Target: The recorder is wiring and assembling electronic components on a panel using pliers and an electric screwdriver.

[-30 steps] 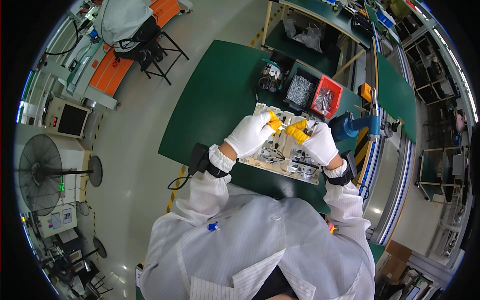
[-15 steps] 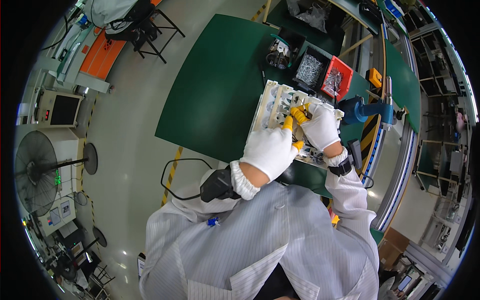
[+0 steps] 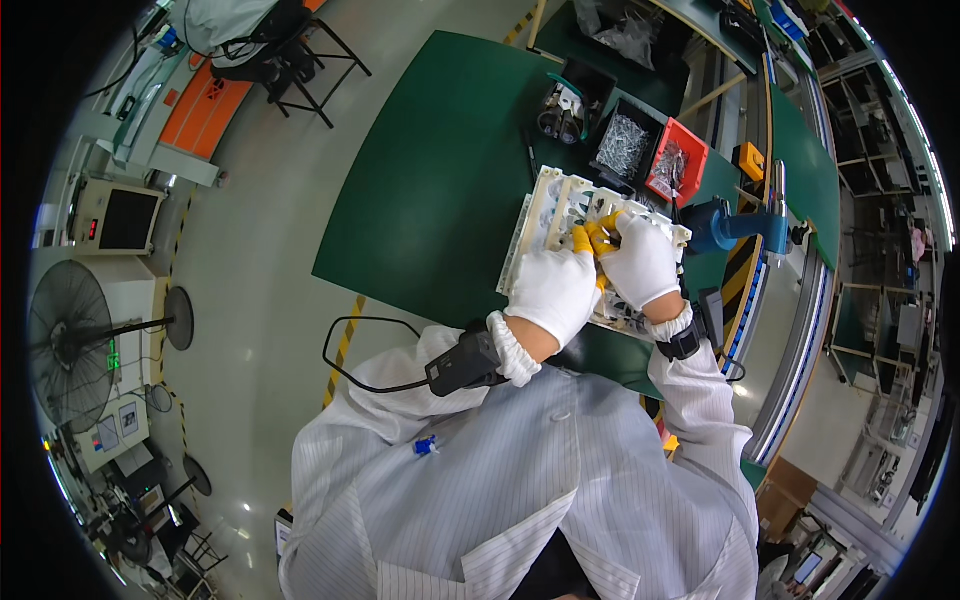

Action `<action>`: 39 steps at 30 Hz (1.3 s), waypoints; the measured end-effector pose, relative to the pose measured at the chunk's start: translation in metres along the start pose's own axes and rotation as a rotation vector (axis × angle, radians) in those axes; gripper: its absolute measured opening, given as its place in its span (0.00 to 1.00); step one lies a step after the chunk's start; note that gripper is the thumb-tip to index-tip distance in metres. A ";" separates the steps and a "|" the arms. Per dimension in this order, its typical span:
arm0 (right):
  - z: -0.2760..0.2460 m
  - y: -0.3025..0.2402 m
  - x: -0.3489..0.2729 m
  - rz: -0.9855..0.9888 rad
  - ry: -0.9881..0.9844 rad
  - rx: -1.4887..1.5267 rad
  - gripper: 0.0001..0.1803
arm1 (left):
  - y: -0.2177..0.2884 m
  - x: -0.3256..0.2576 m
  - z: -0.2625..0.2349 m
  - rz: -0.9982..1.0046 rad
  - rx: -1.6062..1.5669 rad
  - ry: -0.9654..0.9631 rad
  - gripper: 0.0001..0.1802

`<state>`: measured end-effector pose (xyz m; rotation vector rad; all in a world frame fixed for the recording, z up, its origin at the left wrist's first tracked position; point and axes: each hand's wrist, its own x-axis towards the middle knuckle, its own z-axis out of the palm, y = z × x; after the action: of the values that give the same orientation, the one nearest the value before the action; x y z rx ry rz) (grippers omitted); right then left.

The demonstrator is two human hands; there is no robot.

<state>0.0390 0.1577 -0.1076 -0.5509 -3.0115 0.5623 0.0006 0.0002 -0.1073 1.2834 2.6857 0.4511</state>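
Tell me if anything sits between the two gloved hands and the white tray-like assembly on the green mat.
Nothing visible does. The left hand and right hand are already down on the white assembly, their yellow fingertips meeting over its middle. The parts bins stand beyond its far edge, clear of both hands.

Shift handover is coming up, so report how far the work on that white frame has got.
Done: the white frame already lies flat on the green mat, with some parts seated inside it. In hand: the left hand and the right hand, both gloved, pinch at one spot near its middle; what they hold is too small to tell. Left: the black bin and the red bin still hold small metal parts.
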 end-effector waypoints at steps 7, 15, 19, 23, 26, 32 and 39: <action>0.000 0.001 0.001 -0.035 -0.001 -0.007 0.12 | 0.003 0.000 0.001 -0.003 0.028 0.011 0.17; -0.005 0.000 0.001 -0.084 -0.001 -0.040 0.14 | 0.005 0.001 0.005 -0.005 0.039 0.061 0.16; -0.010 -0.010 0.001 -0.112 0.035 -0.050 0.13 | 0.004 0.004 0.012 -0.005 0.099 0.079 0.15; -0.010 -0.006 0.003 -0.151 0.252 0.035 0.10 | 0.007 0.005 0.014 0.016 0.120 0.075 0.13; -0.008 0.006 0.012 -0.025 0.092 0.218 0.10 | 0.009 0.006 0.014 0.021 0.113 0.065 0.11; -0.009 0.014 0.015 0.011 -0.032 0.305 0.15 | 0.010 0.003 0.011 0.013 0.078 0.063 0.11; 0.009 0.026 0.019 0.060 -0.069 0.382 0.19 | 0.012 0.003 0.013 -0.017 0.084 0.049 0.13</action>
<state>0.0291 0.1840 -0.1263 -0.6047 -2.8408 1.1470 0.0100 0.0124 -0.1155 1.2856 2.7821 0.3764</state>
